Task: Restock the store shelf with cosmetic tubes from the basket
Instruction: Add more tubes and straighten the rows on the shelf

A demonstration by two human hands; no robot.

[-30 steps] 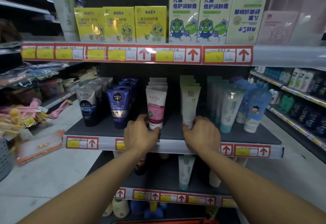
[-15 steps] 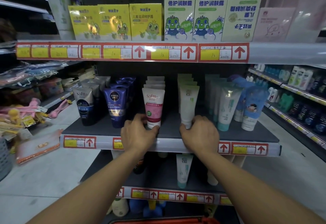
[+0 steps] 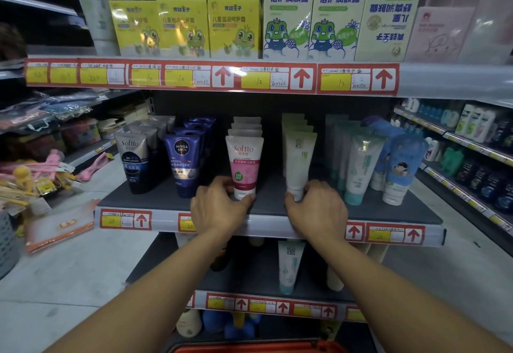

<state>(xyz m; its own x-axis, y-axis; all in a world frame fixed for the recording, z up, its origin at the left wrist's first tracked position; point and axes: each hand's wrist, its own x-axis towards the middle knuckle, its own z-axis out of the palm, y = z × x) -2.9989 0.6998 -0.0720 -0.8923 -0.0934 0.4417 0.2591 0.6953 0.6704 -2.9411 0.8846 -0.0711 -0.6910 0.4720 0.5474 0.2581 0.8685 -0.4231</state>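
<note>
hands barely shifted: left hand (image 3: 219,208) pinches pink softto tube (image 3: 244,168), right hand (image 3: 316,208) pale tube (image 3: 298,164).

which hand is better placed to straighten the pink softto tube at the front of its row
Left. The left hand already grips the pink Softto tube at its cap; the right hand holds the white tube beside it.

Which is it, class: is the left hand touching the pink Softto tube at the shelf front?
Touching. The head view shows the left hand curled around the cap end of the pink Softto tube, thumb against its base.
</note>
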